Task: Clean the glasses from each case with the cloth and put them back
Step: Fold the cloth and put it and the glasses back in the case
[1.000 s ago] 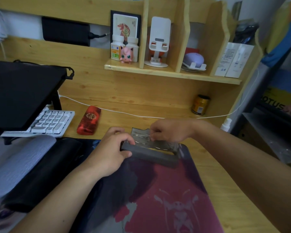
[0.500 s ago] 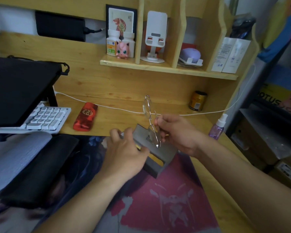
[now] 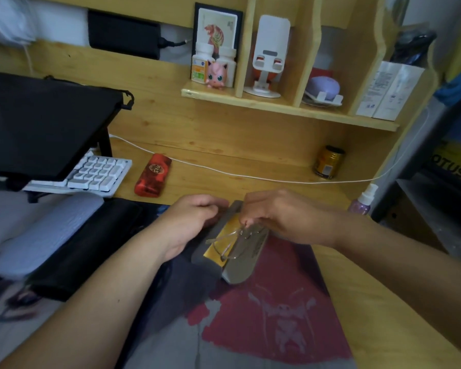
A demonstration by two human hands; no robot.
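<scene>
R hand (image 3: 282, 217) pinches thin wire-rim glasses (image 3: 230, 242) over open grey case (image 3: 236, 265).

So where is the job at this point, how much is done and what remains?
Done: the grey case is open on the mat. In hand: the right hand holds the glasses just over the case, while the left hand grips its far end. Left: no cloth shows; the red case lies shut.

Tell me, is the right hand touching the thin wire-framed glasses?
Touching. The head view shows the right hand pinching the thin wire-framed glasses over the open grey case.
</scene>
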